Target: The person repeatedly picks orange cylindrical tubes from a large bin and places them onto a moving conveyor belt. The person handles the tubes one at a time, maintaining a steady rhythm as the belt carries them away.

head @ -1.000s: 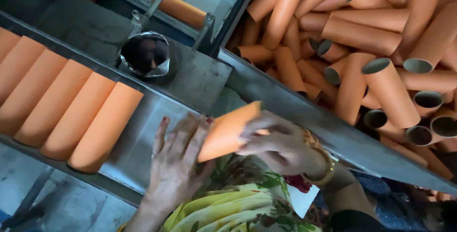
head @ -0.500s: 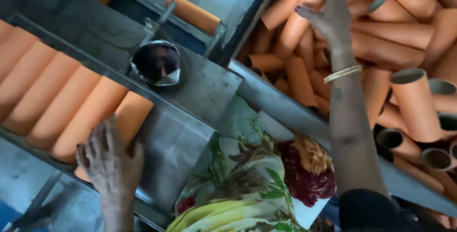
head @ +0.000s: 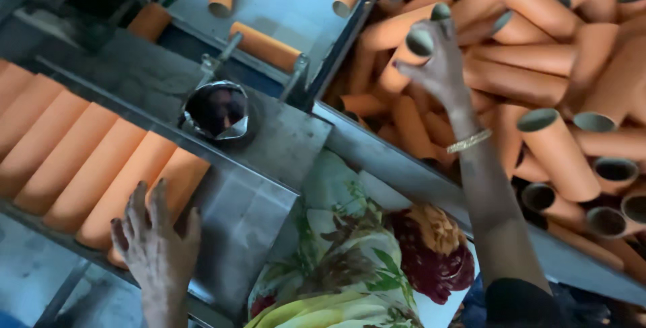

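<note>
The left hand (head: 156, 244) lies spread, fingers apart, on the near end of the last orange tube (head: 145, 190) in the row of tubes (head: 60, 146) on the metal surface (head: 242, 227). Its grip is open and flat, pressing on the tube and closed round nothing. Half a second ago it rested in much the same place, so it has hardly shifted. Just beyond its fingertips, further up the surface, sits a round metal cup (head: 217, 109), and past that a single tube (head: 264, 45) lies across a holder.

Right of the left hand is the person's flowered cloth (head: 356, 261), against the edge of the bin (head: 404, 173).

The right hand (head: 441, 65) reaches far out over the heap of loose tubes (head: 552, 79) in the bin, a gold bangle (head: 469, 141) on its wrist. Compared with half a second back, the fingers have closed in: the grip now pinches the dark open ends of two tubes (head: 420, 40) standing up out of the heap, where before the hand was spread above them
</note>
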